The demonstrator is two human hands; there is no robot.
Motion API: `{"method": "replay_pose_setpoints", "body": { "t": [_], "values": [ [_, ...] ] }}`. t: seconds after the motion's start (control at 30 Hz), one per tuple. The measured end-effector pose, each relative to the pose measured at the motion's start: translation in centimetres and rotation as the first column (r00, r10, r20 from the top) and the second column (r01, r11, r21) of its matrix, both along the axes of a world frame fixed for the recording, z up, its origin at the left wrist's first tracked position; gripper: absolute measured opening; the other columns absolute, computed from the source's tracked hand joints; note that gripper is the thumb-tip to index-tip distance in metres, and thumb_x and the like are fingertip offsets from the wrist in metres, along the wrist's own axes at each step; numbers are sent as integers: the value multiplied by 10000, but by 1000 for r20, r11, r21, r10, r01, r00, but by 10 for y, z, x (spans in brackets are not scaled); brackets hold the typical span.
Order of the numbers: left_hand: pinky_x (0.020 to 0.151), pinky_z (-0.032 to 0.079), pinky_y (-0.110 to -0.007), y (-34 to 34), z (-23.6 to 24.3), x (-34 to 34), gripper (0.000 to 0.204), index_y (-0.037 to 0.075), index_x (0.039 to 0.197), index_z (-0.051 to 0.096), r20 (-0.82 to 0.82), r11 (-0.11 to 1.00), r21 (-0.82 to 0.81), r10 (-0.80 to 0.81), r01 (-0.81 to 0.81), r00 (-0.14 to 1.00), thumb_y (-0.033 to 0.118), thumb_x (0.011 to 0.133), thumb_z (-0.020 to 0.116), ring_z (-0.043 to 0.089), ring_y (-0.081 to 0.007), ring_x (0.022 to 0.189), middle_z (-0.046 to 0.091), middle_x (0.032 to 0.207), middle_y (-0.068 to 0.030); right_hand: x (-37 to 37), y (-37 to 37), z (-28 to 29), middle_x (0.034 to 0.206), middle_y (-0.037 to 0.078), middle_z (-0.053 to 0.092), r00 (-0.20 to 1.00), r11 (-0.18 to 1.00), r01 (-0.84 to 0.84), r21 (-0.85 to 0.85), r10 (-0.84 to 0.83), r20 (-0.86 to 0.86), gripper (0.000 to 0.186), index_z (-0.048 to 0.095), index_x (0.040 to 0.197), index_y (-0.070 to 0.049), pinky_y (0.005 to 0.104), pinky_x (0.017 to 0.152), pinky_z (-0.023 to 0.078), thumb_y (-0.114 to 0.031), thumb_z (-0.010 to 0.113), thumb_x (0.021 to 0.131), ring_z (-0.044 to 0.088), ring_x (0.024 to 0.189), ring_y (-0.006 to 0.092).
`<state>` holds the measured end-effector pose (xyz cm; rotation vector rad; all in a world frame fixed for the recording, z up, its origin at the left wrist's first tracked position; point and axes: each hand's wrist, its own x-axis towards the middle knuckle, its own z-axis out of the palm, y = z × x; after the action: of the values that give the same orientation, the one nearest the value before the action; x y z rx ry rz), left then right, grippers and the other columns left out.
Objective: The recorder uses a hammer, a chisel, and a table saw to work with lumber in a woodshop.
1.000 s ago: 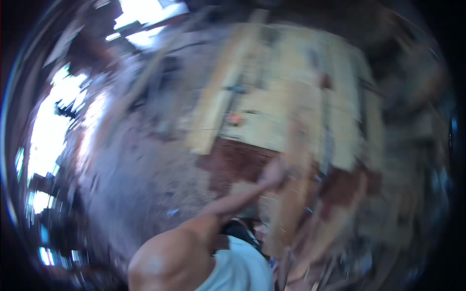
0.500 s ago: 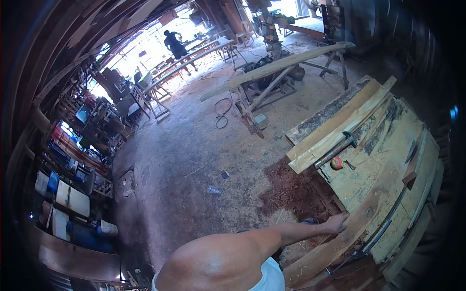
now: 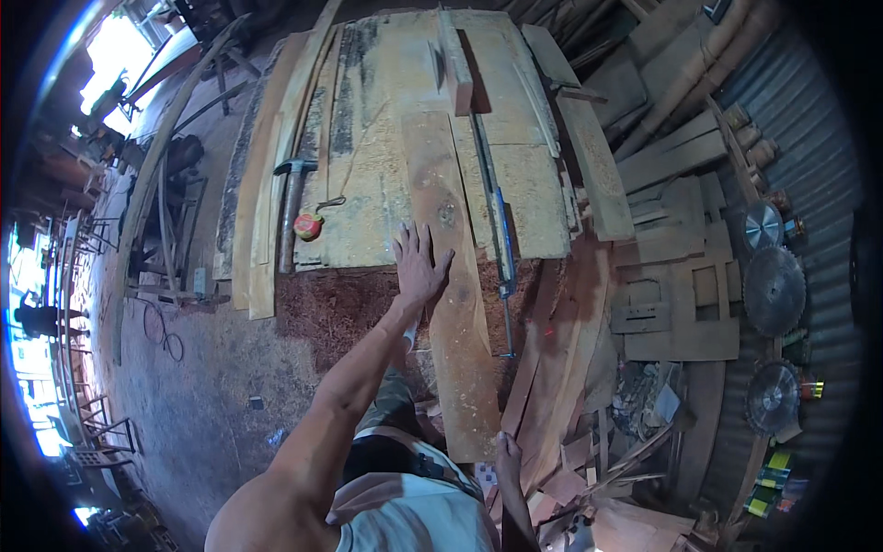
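A long brown wooden board (image 3: pixel 464 359) lies with its far part on the sawdust-strewn workbench (image 3: pixel 368 230), and its near end reaches past the bench toward my body. My left hand (image 3: pixel 420 264) is open on the board's left side, fingers spread. Down at the board's near right corner, my right hand (image 3: pixel 508 457) is closed on the edge; its fingertips are hidden. A long bar clamp (image 3: pixel 502 241) with a blue part lies to the right of the board. To the left are a hammer (image 3: pixel 292 212) and a red and yellow tape measure (image 3: pixel 308 226).
Pale planks (image 3: pixel 267 193) line the bench's left side. A wooden block (image 3: pixel 457 78) stands at the far part of the bench. On the right, saw blades (image 3: pixel 773 290) hang by a corrugated wall, above stacked boards and offcuts (image 3: pixel 681 304).
My view has swung right and down to the bench. My left hand, earlier curled at the board's edge, now lies spread on it. My right hand has come into view.
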<state>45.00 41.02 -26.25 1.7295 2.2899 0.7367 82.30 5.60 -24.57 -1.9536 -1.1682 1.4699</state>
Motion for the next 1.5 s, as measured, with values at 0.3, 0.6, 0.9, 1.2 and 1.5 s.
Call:
{"method": "replay_pose_setpoints", "body": {
  "t": [0.3,0.6,0.9,1.2,1.5],
  "values": [
    [1372,124,-683,63,-14,-8,910,-9,1719,426,11,999,35,21,-21,1000,604,1081,642,178,-553,1703,299,1804,-350,-17,53,-16,936,74,727,1000,1000,-8,1,8,-7,446,746,1213,2,347,656,568,-370,500,1220,672,750,141],
    [1375,128,-676,90,-14,-21,902,-2,1713,445,22,998,47,31,-32,999,599,1074,653,193,-536,1705,319,1799,-340,-42,94,20,983,139,746,998,994,52,-96,-54,-12,500,726,1228,38,415,780,565,-408,500,1213,673,849,212],
    [1370,162,-668,117,-13,-37,890,21,1716,458,10,999,31,35,-35,999,587,1065,674,215,-538,1699,351,1789,-330,-57,119,17,932,210,748,998,995,37,-95,-31,62,511,729,1257,22,430,603,561,-437,512,1200,690,686,247],
    [1370,136,-683,146,-13,-51,814,24,1697,495,13,999,32,27,-28,1000,549,1092,640,225,-520,1703,352,1792,-328,-70,141,-1,934,224,699,995,996,66,57,-70,72,423,693,1115,59,461,835,528,-332,548,1184,613,839,307],
    [1364,124,-705,199,-22,-84,702,46,1701,495,-39,1000,-8,18,-19,999,467,1144,567,216,-523,1706,373,1784,-323,-101,195,0,943,273,721,993,994,31,107,-42,110,424,719,1090,46,534,849,515,-329,544,1183,672,865,423]
  ]
}}
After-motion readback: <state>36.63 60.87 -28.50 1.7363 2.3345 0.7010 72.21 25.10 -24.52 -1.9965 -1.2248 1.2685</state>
